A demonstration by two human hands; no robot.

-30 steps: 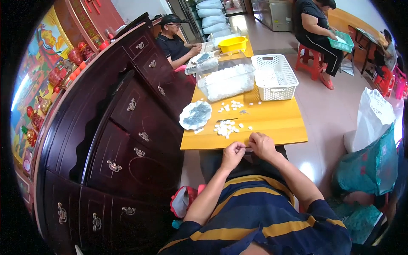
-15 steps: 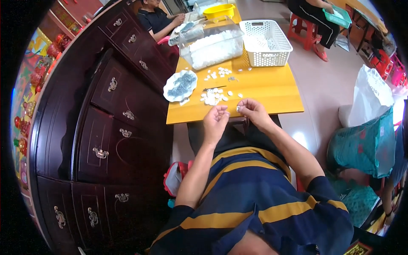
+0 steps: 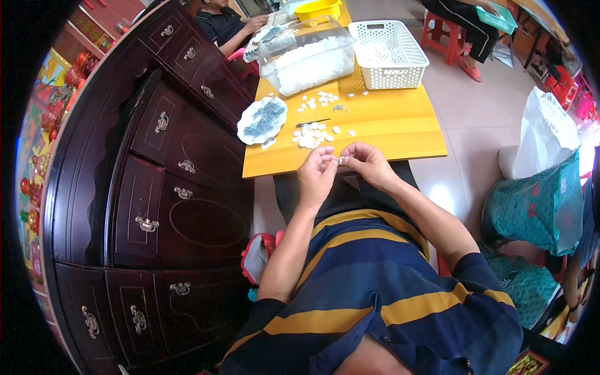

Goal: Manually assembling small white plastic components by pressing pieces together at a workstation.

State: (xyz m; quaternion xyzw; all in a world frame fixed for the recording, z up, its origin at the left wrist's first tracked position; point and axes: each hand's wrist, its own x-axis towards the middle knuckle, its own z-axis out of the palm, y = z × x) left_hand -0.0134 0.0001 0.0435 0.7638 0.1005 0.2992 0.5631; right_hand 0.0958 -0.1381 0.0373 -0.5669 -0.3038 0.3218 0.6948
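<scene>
My left hand [image 3: 317,172] and my right hand [image 3: 369,164] meet fingertip to fingertip at the near edge of the yellow table [image 3: 406,134]. Between the right thumb and forefinger is a small white piece [image 3: 342,160]. The left fingers are pinched close against it; whether they hold a part of their own is too small to tell. Just beyond lies a pile of small white plastic pieces [image 3: 310,134], with a thin dark tool [image 3: 312,122] behind it. A scalloped white dish [image 3: 242,132] to the left carries many small grey metal-looking parts [image 3: 265,119].
Farther back stand a clear bin [image 3: 275,80] of white pieces, a white perforated basket [image 3: 394,78] and a yellow basin [image 3: 317,10]. Dark drawers [image 3: 206,150] line the left. A person [image 3: 222,28] sits at the far left; teal sacks [image 3: 531,206] stand at right.
My hands have come together: the right hand has moved left with the small white piece, and its tips now meet the left fingers. The view has shifted slightly.
</scene>
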